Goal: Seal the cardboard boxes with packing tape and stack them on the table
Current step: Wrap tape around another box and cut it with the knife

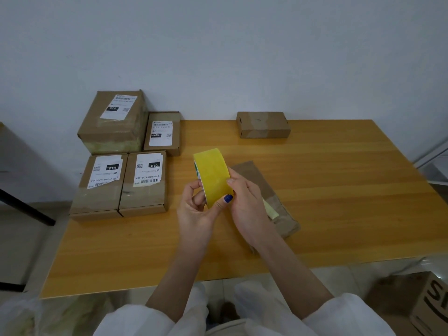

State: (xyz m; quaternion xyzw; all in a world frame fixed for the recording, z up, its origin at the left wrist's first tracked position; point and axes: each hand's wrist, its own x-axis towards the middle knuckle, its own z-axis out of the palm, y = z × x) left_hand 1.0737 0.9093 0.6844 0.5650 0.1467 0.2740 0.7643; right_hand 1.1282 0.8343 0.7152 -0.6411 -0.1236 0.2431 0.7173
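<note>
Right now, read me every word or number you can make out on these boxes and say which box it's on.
"010-010-L30-551": label on the front right box.
"010": black patch on that label, the front left box, the tall box and the small rear box.
Large black letters on the floor box: cut off, unreadable.
Barcodes and fine print: too small.

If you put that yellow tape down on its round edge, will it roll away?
Probably. The tape roll is a smooth ring, and the table looks flat and slick. Laid on its flat side, it should stay put. Both hands hold it easily, so it is likely light.
</note>
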